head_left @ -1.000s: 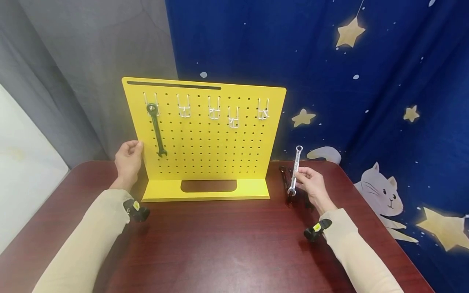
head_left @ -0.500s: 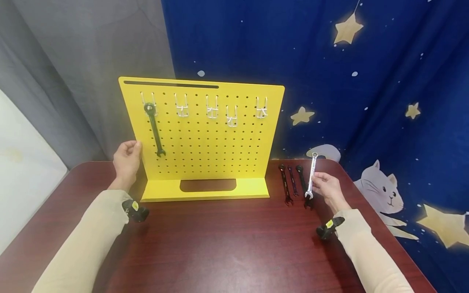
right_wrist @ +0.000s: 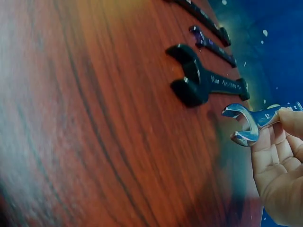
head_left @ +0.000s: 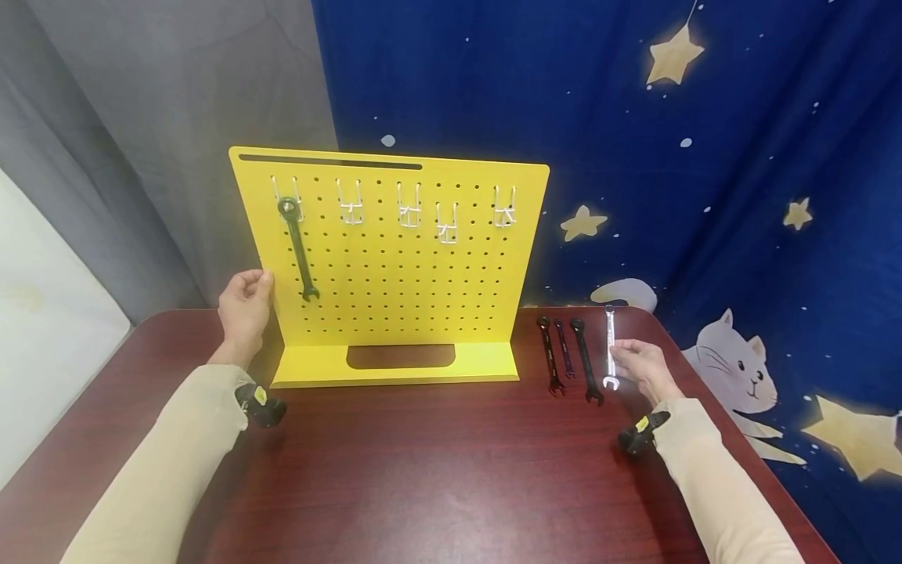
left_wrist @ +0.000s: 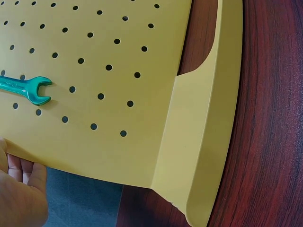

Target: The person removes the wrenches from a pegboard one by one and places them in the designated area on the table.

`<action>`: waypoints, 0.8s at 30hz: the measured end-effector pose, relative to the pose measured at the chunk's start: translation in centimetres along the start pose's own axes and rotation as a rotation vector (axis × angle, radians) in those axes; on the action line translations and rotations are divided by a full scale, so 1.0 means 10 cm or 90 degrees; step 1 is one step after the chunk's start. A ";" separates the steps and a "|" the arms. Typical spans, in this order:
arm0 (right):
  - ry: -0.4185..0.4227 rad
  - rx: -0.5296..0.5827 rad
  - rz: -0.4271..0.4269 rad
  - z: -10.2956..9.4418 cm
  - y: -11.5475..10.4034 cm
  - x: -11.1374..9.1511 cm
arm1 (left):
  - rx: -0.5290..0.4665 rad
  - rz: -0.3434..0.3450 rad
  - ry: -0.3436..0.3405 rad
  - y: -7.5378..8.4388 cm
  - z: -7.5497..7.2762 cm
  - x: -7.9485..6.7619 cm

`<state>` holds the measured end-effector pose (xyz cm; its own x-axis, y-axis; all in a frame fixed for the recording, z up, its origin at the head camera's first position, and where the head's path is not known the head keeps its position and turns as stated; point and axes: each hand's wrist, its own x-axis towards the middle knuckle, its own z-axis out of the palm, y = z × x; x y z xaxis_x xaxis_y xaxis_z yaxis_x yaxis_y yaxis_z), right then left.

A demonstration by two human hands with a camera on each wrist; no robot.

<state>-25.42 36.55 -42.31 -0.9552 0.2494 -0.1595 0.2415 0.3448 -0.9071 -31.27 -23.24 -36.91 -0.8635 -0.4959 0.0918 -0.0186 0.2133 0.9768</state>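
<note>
A silver combination wrench (head_left: 611,352) is pinched between the thumb and fingers of my right hand (head_left: 640,366), its open end toward me, close over the table at the right. Left of it lie a large black wrench (head_left: 587,360), a small purple wrench (head_left: 564,348) and a dark wrench (head_left: 550,356), side by side. My left hand (head_left: 244,309) grips the left edge of the yellow pegboard (head_left: 395,290) between thumb and fingers. A green wrench (head_left: 299,251) hangs by its ring end from the leftmost white hook; its open end (left_wrist: 38,90) shows in the left wrist view.
Several more white hooks (head_left: 409,215) on the pegboard carry nothing. The board stands on its bent yellow foot (head_left: 310,368) on the dark red table (head_left: 423,462). Behind hang a grey curtain (head_left: 197,117) and a blue curtain with stars (head_left: 479,86).
My right hand has carried the silver wrench right and down, from over the dark wrenches to beside the large black one. My left hand stays on the board's edge.
</note>
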 end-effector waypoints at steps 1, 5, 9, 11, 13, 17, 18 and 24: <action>-0.001 -0.007 0.002 0.00 0.01 0.00 | 0.001 0.000 0.001 0.00 0.00 0.00; 0.001 -0.024 0.016 -0.01 0.04 0.02 | 0.003 0.001 0.000 0.00 0.00 0.00; -0.002 -0.008 0.032 0.00 0.06 0.05 | -0.001 -0.001 -0.003 -0.01 0.00 0.01; -0.008 0.005 0.034 0.00 0.07 0.07 | 0.000 0.000 -0.003 -0.02 0.00 0.01; -0.013 0.013 0.033 0.01 0.08 0.08 | -0.006 0.002 -0.002 -0.02 0.01 0.02; -0.015 -0.007 0.031 0.02 0.09 0.09 | -0.007 0.001 -0.002 -0.03 0.01 0.03; -0.013 -0.016 0.033 0.02 0.08 0.10 | -0.010 0.001 -0.002 -0.03 0.01 0.03; -0.006 -0.046 0.033 0.04 0.07 0.12 | -0.008 -0.006 -0.004 -0.02 0.01 0.03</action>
<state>-26.47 36.74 -43.29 -0.9426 0.2605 -0.2088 0.3016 0.3962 -0.8672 -31.58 -23.36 -37.11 -0.8662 -0.4928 0.0821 -0.0200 0.1983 0.9799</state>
